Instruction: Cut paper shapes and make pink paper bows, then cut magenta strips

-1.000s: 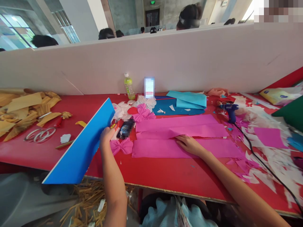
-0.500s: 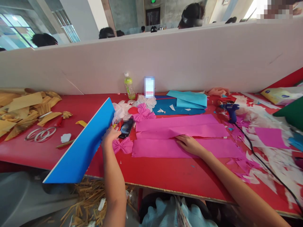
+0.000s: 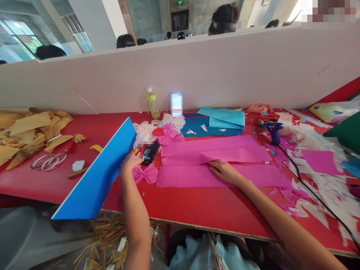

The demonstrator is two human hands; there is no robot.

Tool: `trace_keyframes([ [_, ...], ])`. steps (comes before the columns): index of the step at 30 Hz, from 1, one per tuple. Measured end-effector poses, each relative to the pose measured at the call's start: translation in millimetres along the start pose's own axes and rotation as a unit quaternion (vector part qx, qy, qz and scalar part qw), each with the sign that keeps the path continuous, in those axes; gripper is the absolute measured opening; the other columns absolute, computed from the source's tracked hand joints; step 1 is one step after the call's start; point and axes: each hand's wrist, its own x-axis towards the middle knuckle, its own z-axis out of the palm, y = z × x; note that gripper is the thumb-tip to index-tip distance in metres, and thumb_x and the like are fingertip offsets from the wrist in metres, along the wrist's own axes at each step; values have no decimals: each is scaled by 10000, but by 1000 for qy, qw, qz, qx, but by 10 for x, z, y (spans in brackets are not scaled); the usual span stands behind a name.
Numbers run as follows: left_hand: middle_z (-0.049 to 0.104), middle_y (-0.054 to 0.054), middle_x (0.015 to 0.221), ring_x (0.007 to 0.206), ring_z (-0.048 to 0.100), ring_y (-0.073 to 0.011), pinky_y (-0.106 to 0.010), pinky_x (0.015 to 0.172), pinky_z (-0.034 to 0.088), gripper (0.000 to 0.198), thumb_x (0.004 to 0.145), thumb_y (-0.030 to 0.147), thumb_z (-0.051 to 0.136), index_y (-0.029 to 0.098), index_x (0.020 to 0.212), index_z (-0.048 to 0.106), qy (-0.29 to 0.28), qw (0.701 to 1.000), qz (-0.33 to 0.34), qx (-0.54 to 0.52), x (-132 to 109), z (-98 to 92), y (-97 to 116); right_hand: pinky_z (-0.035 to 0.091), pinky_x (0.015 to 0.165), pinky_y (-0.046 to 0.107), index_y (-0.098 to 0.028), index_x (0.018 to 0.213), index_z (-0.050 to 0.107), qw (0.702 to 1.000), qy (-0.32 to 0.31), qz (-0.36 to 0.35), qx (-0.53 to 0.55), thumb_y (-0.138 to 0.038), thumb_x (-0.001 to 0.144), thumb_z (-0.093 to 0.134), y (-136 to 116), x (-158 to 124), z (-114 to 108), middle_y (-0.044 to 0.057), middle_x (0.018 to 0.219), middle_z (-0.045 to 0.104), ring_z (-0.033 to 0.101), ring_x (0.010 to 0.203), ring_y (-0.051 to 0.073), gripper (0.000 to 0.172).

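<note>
My left hand (image 3: 131, 163) reaches in beside a dark phone (image 3: 150, 153), its fingers stretched towards it; part of them is hard to make out. Red and yellow handles (image 3: 137, 152) show close to those fingers. Below the phone lies a pink fabric bow (image 3: 145, 174). A blue board (image 3: 97, 176) stands tilted just left of this hand. My right hand (image 3: 223, 171) rests fairly flat on the nearest pink strip (image 3: 182, 177), fingertips at the edge of the middle pink strip (image 3: 242, 154). Another pink strip (image 3: 210, 145) lies behind these.
White ruffled flowers (image 3: 144, 133), a green drink bottle (image 3: 152, 103) and a lit screen (image 3: 176, 104) stand towards the white partition (image 3: 180, 71). A glue gun (image 3: 275, 133) with a black cord sits right, among scraps (image 3: 323, 187). Tape rings (image 3: 53, 161) and tan pieces (image 3: 33, 127) lie left.
The phone's display looks darker than before. Both hands keep almost the same place, and the whole view has shifted slightly.
</note>
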Motion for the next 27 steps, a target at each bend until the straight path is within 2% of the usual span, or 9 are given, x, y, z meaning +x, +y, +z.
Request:
trace_keyframes([
  [9, 632, -146, 1137, 1026, 593, -329, -324, 722, 431, 568, 693, 544, 587, 221, 1160, 563, 20, 1000, -3, 8, -31, -39, -33, 472, 826, 384, -193, 1131, 586, 1000, 6, -2, 7, -308, 926, 330, -12, 2, -8, 110, 1069, 639, 602, 943, 236, 348],
  [15, 642, -120, 1121, 999, 606, -296, -331, 753, 431, 562, 684, 480, 613, 244, 1187, 529, 19, 1000, 0, 24, -31, 1, 3, 472, 828, 382, -193, 1141, 584, 1000, 9, -4, 9, -308, 924, 338, 3, 2, 4, 110, 1068, 641, 604, 940, 235, 348],
  [21, 608, -148, 1177, 1024, 590, -321, -362, 769, 424, 580, 690, 405, 605, 236, 1233, 491, 19, 999, -13, 35, -26, 6, 7, 469, 844, 381, -193, 1173, 568, 1000, 9, -4, 3, -302, 926, 336, 9, 0, 12, 109, 1094, 636, 602, 959, 232, 356],
  [27, 627, -132, 1148, 1019, 594, -310, -348, 770, 421, 577, 673, 382, 612, 243, 1223, 505, 13, 999, -4, 35, -10, 9, -17, 473, 836, 380, -205, 1166, 576, 1000, 11, -4, 10, -295, 919, 350, -10, 6, 0, 104, 1100, 633, 604, 959, 234, 347],
])
